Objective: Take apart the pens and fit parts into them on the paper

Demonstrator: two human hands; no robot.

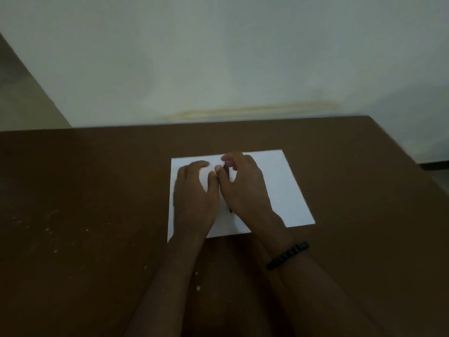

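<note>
A white sheet of paper [281,188] lies on the brown table [97,190]. Both hands rest over its left half, side by side. My right hand [245,188] curls around a dark pen [226,170]; the pen's top shows between thumb and fingers, and its tip pokes out below the palm near the paper. My left hand [194,198] lies with fingers bent, its thumb touching the right thumb beside the pen. Whether the left fingers grip any pen part is hidden. The scene is dim.
A pale wall [218,57] rises right behind the table's far edge. The table's right edge runs diagonally at the far right. Small light specks dot the tabletop at the left. A black beaded bracelet [288,255] circles my right wrist.
</note>
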